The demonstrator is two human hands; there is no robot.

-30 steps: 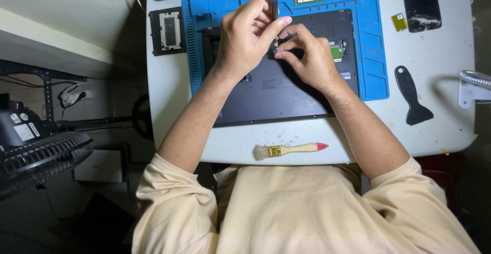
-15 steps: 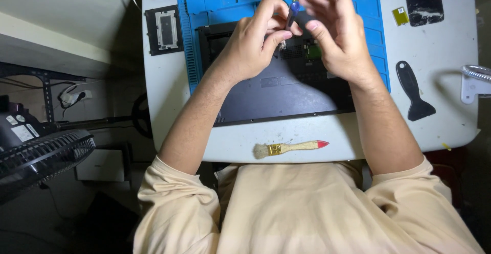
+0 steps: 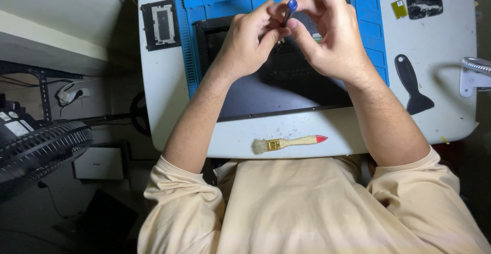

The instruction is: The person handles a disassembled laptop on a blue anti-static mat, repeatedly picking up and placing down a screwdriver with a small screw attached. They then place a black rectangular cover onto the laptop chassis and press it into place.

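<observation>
- A blue-tipped screwdriver (image 3: 290,9) is pinched between left hand (image 3: 245,44) and right hand (image 3: 332,39), upper centre.
- The opened laptop (image 3: 276,87) lies untouched beneath; its cover is already off, reassembly outstanding.

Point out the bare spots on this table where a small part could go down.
Bare tabletop lies between the mat and the scraper, below the scraper toward the table's right edge, and along the front strip either side of the brush. Crowded: the middle, where the laptop sits under the left hand and right hand, which share a blue-tipped tool.
</observation>
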